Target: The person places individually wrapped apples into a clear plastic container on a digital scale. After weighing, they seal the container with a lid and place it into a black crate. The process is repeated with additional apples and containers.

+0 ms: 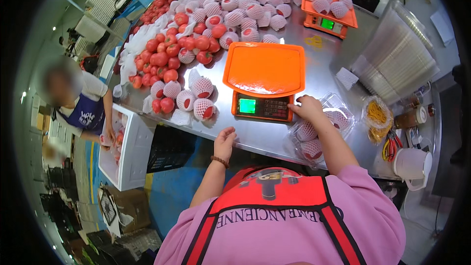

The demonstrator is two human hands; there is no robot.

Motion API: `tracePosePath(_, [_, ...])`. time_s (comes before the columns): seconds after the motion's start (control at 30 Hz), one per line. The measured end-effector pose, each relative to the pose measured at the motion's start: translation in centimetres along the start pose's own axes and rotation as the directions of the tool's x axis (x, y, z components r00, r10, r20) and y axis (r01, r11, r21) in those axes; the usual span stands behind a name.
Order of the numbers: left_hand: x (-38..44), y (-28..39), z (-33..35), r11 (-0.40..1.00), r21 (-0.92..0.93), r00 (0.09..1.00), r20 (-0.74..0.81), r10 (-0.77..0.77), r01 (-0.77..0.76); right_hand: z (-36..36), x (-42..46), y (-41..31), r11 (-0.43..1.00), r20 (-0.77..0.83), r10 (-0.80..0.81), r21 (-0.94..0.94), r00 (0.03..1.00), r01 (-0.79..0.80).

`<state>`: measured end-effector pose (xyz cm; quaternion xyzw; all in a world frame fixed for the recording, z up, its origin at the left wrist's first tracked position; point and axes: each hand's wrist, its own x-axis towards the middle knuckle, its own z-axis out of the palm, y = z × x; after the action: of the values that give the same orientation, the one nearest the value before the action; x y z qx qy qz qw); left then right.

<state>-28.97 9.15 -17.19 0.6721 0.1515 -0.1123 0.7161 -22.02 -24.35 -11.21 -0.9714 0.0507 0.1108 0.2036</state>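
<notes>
My right hand is at the right edge of the keypad of an orange digital scale, whose pan is bare and display is lit green. Under and beside my right forearm, a clear plastic clamshell box holds several tomatoes in white foam nets. My left hand, with a beaded bracelet, hovers empty at the table's front edge, fingers slightly curled. Left of the scale lie netted tomatoes and a heap of bare red tomatoes.
A second orange scale bears netted tomatoes at the back right. Stacked clear boxes, yellow rubber bands, scissors and a white pitcher stand right. A co-worker reaches into a white foam box at left; two more people are across the table.
</notes>
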Motion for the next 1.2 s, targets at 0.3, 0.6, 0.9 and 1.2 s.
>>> tracePosePath(0.3, [3.7, -1.6, 1.8, 0.948, 0.310, 0.989, -0.099, 0.112, -0.077, 0.2, 0.6, -1.1, 0.995, 0.046, 0.047, 0.091, 0.998, -0.051])
tracePosePath(0.6, [5.9, -1.9, 3.4, 0.936, 0.331, 0.977, -0.122, 0.173, -0.124, 0.3, -0.4, -1.6, 0.998, 0.013, 0.039, -0.043, 0.999, -0.038])
tracePosePath(0.9, [-0.3, -0.3, 8.6, 0.839, 0.310, 0.692, 0.474, -0.544, 0.446, -3.3, -5.5, 14.6, 0.970, -0.594, 0.237, 0.105, 0.769, -0.218])
tracePosePath(1.2, [-3.5, -2.6, 17.3, 0.901, 0.292, 0.747, 0.506, -0.431, 0.321, -0.8, -13.7, 22.0, 0.684, -0.071, 0.499, 0.644, 0.864, -0.342])
